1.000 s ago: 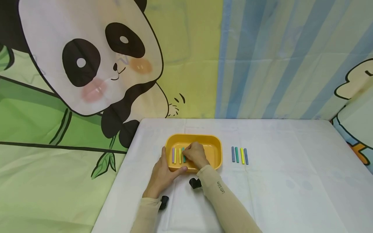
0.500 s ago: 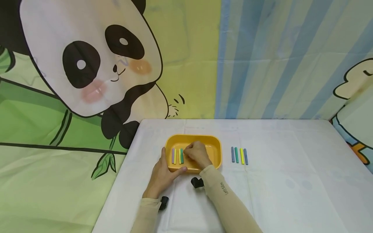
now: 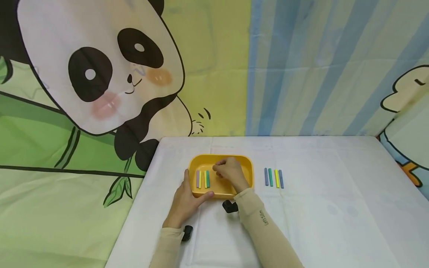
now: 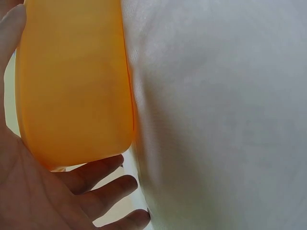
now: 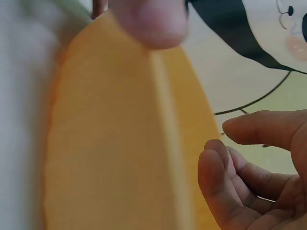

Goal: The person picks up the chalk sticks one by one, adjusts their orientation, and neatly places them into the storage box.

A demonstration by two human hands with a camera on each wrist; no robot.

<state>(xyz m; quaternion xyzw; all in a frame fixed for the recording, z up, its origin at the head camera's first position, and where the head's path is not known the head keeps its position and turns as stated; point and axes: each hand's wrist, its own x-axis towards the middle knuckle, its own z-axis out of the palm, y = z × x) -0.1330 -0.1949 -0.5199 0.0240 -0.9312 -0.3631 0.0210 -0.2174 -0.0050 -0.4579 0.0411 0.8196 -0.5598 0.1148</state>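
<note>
The left hand [image 3: 186, 201] lay against the near left corner of the yellow tray [image 3: 246, 163], its straight fingers and thumb bracing the rim rather than curling round it, while the right hand [image 3: 231, 174] hovered inside the tray with its fingers loosely bent and nothing between them, as the right wrist view also suggested. Four short sticks [image 3: 202, 179], purple, yellow, yellow and green, lay side by side on the tray floor just left of that hand; four more sticks [image 3: 273, 178], blue, green, yellow and blue, lay in a row on the white tablecloth [image 3: 335, 208] well to the right of the tray. The likeliest slip, in my judgement, was the right hand or its sleeve brushing the row in the tray and knocking the sticks askew, since they sat close beside the knuckles; the light tray could also skid on the cloth if the left hand's bracing eased. The right palm hid part of the tray floor, so anything beneath it could not be seen. The wrist views were close and blurred: the left showed only the tray's outer wall, the cloth and fingers, the right only orange plastic and fingertips, with no sticks visible. What the sticks were made of could not be told.
</note>
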